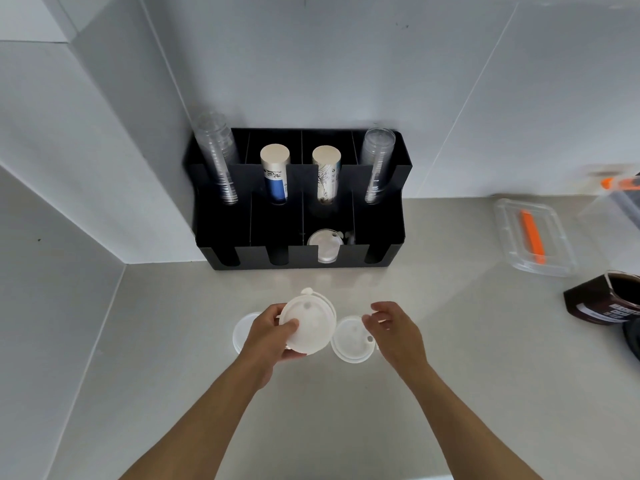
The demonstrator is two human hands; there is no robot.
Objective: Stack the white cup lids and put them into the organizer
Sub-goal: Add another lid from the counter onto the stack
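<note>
My left hand [273,329] grips a small stack of white cup lids [310,322], held tilted just above the counter. Another white lid [351,339] lies flat on the counter to its right, and my right hand [394,327] hovers at that lid's right edge with fingers spread, holding nothing. A further white lid [242,329] lies partly hidden behind my left hand. The black organizer [381,251] stands against the wall beyond; its third front slot holds a few lids [323,244].
The organizer's back row holds two stacks of clear cups [218,161] [377,164] and two paper cup stacks [275,174] [326,174]. At the right lie a clear container lid with orange clips [533,237] and a dark jar [609,297]. A wall corner stands at the left.
</note>
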